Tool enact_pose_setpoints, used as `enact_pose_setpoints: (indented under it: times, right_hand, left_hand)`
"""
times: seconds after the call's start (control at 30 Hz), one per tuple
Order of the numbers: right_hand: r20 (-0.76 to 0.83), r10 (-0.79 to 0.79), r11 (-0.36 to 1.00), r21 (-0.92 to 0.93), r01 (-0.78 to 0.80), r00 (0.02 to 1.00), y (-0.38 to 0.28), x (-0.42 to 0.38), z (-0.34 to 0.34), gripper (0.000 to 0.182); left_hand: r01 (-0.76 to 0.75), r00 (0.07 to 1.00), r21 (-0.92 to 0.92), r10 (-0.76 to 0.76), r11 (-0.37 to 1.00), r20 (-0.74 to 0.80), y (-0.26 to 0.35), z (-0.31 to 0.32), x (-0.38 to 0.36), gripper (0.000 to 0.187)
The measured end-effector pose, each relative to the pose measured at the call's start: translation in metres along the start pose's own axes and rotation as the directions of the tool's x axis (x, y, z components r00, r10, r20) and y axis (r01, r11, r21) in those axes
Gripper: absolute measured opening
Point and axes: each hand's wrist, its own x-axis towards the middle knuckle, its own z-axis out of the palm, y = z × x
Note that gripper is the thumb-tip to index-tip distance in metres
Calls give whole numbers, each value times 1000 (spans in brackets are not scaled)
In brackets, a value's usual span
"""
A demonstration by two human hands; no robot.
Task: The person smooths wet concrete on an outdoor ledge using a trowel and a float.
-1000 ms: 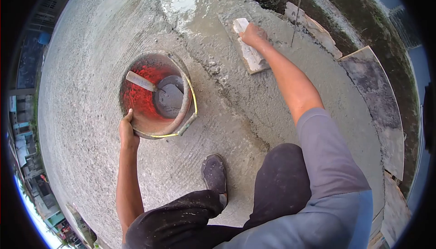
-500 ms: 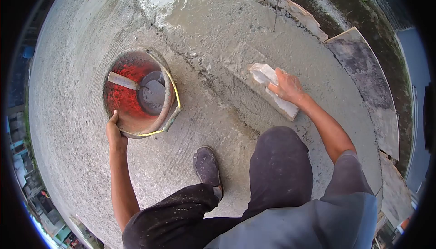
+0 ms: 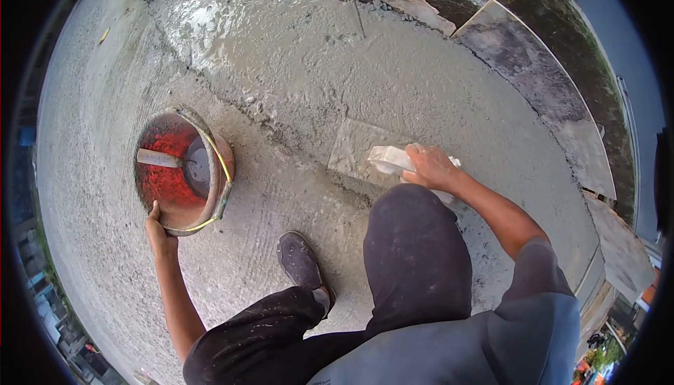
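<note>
My left hand (image 3: 161, 236) grips the near rim of a bucket (image 3: 167, 194), which is tilted so its red-stained inside faces me. Grey wet mix lies in the bucket, and a tool with a pale handle (image 3: 159, 158) rests inside; its working end is hidden in the mix. A yellow-and-green bail handle (image 3: 226, 169) hangs over the right side. My right hand (image 3: 430, 167) is closed around the white grip of a hand float (image 3: 351, 152). The float's flat board lies on wet concrete (image 3: 421, 97), its near end partly hidden behind my knee.
Rough boards (image 3: 533, 69) edge the concrete along the right. A thin rod (image 3: 354, 6) stands near the far edge. My shoe (image 3: 298, 257) is on the rougher slab between the bucket and my bent knee (image 3: 418, 244). A shiny wet patch (image 3: 200, 27) lies at the far left.
The float has come closer to my knee, which now hides part of it. The view has shifted, so the bucket appears lower and farther left, still in my left hand.
</note>
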Motion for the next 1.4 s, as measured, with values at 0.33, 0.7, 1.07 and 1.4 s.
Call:
enact_pose_setpoints:
  times: [0.33,0.7,1.07,1.4]
  right_hand:
    - [-163,297,951,-39,-307,941,156,140,-88,52]
    - [-92,50,999,9,-49,995,-19,110,-1,42]
    - [17,94,994,-63,-93,995,19,-111,68,24]
    - [-330,613,786,162,-597,718,55,-46,39,49]
  left_hand:
    - [14,1000,29,-13,999,-19,4,-4,-2,36]
    - [0,999,37,2,999,-49,2,-12,5,35]
    - [39,999,-4,-39,999,-16,5,-1,-2,35]
    - [16,991,-90,-27,996,-127,4,8,-5,32]
